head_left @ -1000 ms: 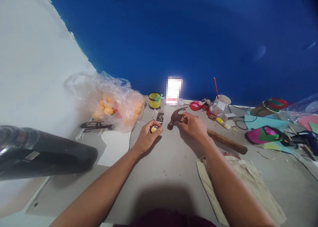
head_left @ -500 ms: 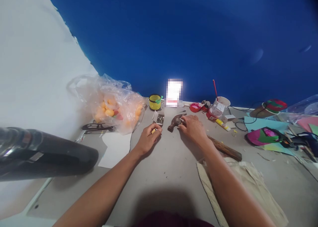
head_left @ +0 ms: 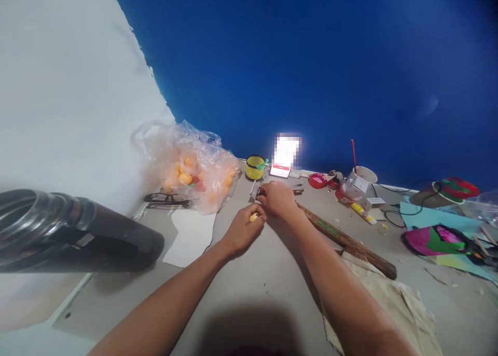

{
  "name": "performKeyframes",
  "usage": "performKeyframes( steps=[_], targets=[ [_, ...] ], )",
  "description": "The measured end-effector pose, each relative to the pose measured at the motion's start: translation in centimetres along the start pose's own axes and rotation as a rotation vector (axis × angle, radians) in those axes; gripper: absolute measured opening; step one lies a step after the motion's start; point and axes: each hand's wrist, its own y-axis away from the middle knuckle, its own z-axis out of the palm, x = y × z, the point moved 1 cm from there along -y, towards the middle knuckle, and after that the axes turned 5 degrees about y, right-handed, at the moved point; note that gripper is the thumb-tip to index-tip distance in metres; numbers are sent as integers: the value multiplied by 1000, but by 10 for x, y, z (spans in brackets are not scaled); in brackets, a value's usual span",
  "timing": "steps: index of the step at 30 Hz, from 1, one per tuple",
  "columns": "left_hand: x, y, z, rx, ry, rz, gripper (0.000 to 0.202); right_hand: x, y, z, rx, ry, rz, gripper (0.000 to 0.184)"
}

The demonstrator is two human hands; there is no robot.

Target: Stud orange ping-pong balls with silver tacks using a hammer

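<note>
Worn wooden hammer handle [head_left: 348, 243], matt creased cloth [head_left: 402, 304], glossy metal-looking flask [head_left: 112, 236], crinkled plastic bag [head_left: 212, 182], smooth paper [head_left: 192, 236]

Small yellow object [head_left: 254, 217] gripped in left hand [head_left: 241, 232], wooden-handled hammer [head_left: 345, 240] lying slantwise, box [head_left: 252, 189] partly hidden

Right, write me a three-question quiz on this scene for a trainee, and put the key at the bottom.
1. What colour is the small thing in the left hand?
2. Which is nearest the pot with the dark rim: (a) the cloth, (b) the phone, (c) the bottle?
3. True or false: the hammer handle lies to the left of the left hand.

Key:
1. Yellow.
2. b.
3. False; the hammer handle lies to its right.
</note>
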Motion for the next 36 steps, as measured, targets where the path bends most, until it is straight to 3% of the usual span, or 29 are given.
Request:
performKeyframes(
  steps=[7, 11, 15, 18, 21, 24, 29, 36],
  targets=[
    [0, -1, 0, 17, 4, -31, 16, 3, -5, 15, 105, -52, -93, 18],
    [-2, -2, -2, 81, 9, -77, 15, 18, -3, 12, 180, -148, 85, 24],
    [-6, -3, -2, 125, 1, -83, 22, 20, -3, 9, 50, -112, 205, 37],
    [-6, -3, -2, 144, 18, -98, 34, 14, -3, 12, 7, -48, 167, 33],
    [-5, -3, -3, 150, 18, -101, 41, 11, -2, 16, 32, -69, 177, 23],
    [-4, -3, -3, 161, 2, -107, 42, 12, 0, 19, 69, -119, 158, 25],
    [-6, -4, -2, 190, -4, -115, 39, 9, 6, 20, 182, -91, -26, 21],
    [-5, -5, -3, 190, 4, -131, 41, 4, 7, 17, 59, 6, -31, 25]
  ],
)
